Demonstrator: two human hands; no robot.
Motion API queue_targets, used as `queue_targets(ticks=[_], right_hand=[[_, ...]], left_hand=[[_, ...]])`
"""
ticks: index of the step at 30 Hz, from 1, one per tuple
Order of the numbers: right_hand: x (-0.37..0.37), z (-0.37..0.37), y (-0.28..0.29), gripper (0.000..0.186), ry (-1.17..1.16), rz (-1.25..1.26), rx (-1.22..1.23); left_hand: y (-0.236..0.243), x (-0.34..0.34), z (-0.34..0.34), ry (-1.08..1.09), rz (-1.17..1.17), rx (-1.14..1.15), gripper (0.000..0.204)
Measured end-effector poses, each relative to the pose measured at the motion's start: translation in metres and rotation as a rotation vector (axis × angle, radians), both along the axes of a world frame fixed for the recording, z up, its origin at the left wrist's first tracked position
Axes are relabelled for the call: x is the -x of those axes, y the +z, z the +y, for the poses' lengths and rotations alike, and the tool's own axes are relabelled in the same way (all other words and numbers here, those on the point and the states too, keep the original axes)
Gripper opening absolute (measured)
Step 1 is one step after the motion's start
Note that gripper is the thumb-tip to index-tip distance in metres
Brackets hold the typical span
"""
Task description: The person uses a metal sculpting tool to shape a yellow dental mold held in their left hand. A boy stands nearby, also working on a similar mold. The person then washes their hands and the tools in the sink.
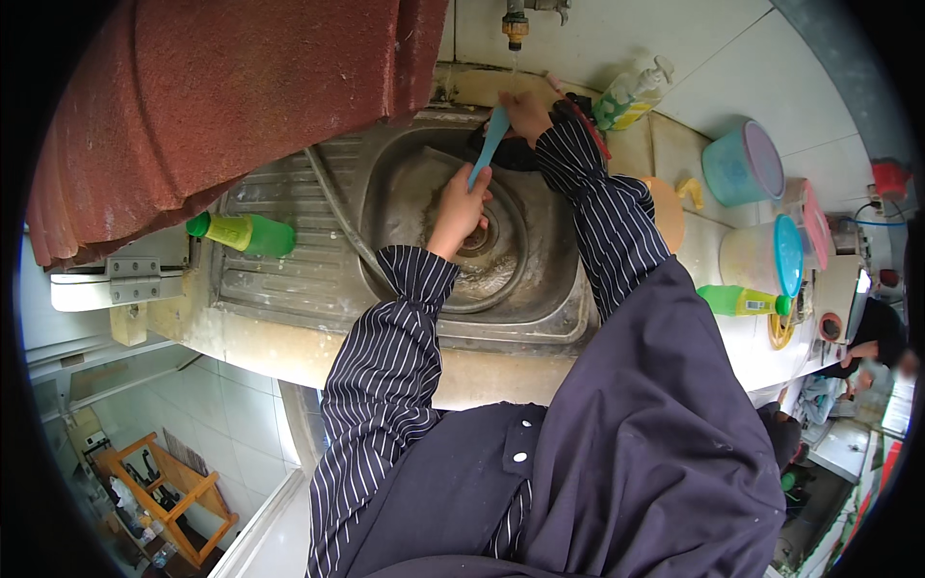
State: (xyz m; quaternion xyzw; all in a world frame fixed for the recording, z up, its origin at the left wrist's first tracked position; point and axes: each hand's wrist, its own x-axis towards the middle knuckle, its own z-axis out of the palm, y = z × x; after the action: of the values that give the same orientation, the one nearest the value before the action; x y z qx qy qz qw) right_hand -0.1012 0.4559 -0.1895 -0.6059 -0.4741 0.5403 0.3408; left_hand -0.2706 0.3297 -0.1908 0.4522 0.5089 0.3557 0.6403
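Hands over sink: left hand fingers grip lower end of blue strip, right hand fingers clamp its top, under tap. Green bottle left of basin.

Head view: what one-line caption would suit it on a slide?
Both hands, left hand and right hand, hold a blue utensil under the tap over a steel sink.

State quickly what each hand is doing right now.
Left hand: closed on the lower end of the blue utensil.
Right hand: closed on its upper end.
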Motion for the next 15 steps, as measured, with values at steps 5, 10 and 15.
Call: queue_targets(ticks=[5,10,15], right_hand=[[-0.004,0.006,0.035,0.028,0.475,-0.795,-0.209],[-0.021,0.022,0.02,0.025,0.259,-0.31,-0.238],[-0.016,0.021,0.019,0.02,0.295,-0.177,-0.134]], left_hand=[[-0.003,0.029,0.0,-0.025,0.016,0.026,0.045],[0.004,0.038,-0.003,0.043,-0.035,0.062,0.036],[0.012,0.04,-0.003,0.036,-0.061,0.043,0.034]])
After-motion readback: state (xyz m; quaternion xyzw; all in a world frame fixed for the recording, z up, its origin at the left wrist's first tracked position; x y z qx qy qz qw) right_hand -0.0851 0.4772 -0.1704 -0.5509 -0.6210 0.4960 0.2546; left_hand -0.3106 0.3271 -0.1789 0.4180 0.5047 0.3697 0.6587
